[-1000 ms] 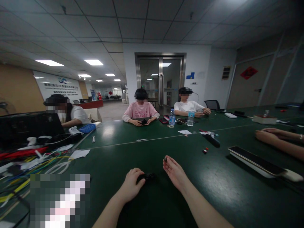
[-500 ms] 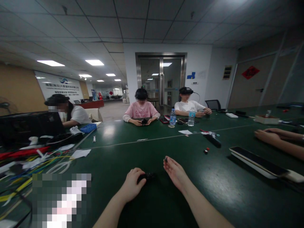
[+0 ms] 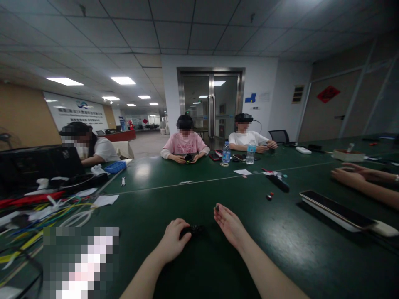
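Observation:
On the green table (image 3: 162, 199), my left hand (image 3: 175, 240) is closed around the near end of a dark object (image 3: 193, 230), whose black, bumpy far part sticks out to the right of my fingers. My right hand (image 3: 228, 223) is raised a little to the right of it, palm turned inward. Its fingertips pinch a small dark piece (image 3: 217, 206), too small to name. A gap of bare table lies between the two hands.
A phone on a white box (image 3: 338, 209) lies at the right, near another person's hands (image 3: 352, 176). Two bottles (image 3: 226, 153), a black tool-like object (image 3: 278, 182) and a small red-and-black item (image 3: 269, 196) sit farther off. Cables (image 3: 77, 218) and a blue basket (image 3: 115, 167) are at the left.

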`<state>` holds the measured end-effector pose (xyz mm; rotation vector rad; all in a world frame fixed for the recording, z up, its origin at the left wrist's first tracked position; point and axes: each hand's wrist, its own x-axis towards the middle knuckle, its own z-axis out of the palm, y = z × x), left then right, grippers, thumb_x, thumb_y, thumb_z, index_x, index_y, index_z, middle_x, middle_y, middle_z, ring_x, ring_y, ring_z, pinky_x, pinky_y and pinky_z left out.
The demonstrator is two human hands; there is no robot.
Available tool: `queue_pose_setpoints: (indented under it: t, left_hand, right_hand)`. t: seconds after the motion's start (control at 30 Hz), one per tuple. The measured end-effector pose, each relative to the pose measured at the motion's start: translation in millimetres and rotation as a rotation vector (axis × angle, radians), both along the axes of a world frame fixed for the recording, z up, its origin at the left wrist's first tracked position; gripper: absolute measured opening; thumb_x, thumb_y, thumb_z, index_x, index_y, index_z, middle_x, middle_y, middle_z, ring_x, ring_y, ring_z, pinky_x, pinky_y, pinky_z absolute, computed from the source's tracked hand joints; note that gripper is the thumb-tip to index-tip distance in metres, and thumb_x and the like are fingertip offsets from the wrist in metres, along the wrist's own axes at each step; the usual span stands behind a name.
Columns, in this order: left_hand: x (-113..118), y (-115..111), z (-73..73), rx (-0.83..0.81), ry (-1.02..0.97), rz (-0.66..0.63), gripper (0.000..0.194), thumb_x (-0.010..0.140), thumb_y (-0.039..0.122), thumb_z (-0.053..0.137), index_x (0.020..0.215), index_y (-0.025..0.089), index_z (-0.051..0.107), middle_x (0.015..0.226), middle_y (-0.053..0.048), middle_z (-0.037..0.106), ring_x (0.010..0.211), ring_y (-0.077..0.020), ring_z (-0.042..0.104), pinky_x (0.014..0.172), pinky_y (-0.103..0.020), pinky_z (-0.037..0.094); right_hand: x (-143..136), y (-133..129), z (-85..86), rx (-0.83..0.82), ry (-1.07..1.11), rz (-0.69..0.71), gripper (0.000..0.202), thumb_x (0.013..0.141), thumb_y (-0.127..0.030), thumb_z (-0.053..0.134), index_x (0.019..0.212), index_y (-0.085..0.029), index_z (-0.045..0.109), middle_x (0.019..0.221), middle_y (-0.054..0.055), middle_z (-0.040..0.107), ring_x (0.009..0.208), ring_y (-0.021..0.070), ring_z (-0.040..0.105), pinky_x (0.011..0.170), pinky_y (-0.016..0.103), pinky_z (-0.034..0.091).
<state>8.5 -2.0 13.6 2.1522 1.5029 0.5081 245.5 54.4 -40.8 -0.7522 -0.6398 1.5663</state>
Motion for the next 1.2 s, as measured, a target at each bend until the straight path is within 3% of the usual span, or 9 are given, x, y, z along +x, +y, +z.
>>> queue_pose_setpoints:
  t: [0.3, 0.7, 1.0, 1.2]
  left_hand:
    - [0.5, 0.4, 0.2, 0.002, 0.012, -0.002, 0.039, 0.085, 0.045, 0.045, 0.113, 0.022, 0.058, 0.12, -0.005, 0.052, 0.113, -0.0234, 0.044, 0.1, -0.036, 0.033]
    - [-0.4, -0.2, -0.1, -0.022, -0.016, 0.012, 0.037, 0.085, 0.045, 0.045, 0.115, 0.025, 0.056, 0.122, -0.004, 0.05, 0.114, -0.024, 0.044, 0.097, -0.038, 0.036]
    - [-5.0, 2.6, -9.0, 0.011, -0.031, 0.004, 0.036, 0.086, 0.046, 0.045, 0.113, 0.026, 0.057, 0.121, -0.004, 0.05, 0.113, -0.0239, 0.045, 0.097, -0.038, 0.037]
    - [0.0, 0.9, -2.4, -0.016, -0.02, 0.013, 0.036, 0.085, 0.044, 0.045, 0.113, 0.025, 0.056, 0.121, -0.004, 0.051, 0.112, -0.0238, 0.045, 0.096, -0.037, 0.037]
  right_hand:
    - [-0.8, -5.0, 6.2, -0.014, 0.017, -0.006, 0.032, 0.067, -0.034, 0.074, 0.095, -0.021, 0.066, 0.096, 0.004, 0.068, 0.094, 0.0181, 0.061, 0.087, 0.031, 0.049]
    - [-0.2, -2.3, 2.1, -0.022, 0.025, -0.002, 0.032, 0.068, -0.033, 0.073, 0.097, -0.021, 0.065, 0.096, 0.004, 0.068, 0.091, 0.0161, 0.062, 0.087, 0.03, 0.049]
    - [-1.3, 0.0, -1.9, -0.007, 0.032, 0.003, 0.034, 0.068, -0.034, 0.073, 0.097, -0.021, 0.065, 0.095, 0.004, 0.068, 0.092, 0.0167, 0.062, 0.09, 0.031, 0.048]
    - [0.4, -1.7, 0.1, 0.0, -0.008, 0.01, 0.034, 0.068, -0.035, 0.073, 0.098, -0.022, 0.065, 0.099, 0.004, 0.067, 0.095, 0.0187, 0.061, 0.09, 0.033, 0.047]
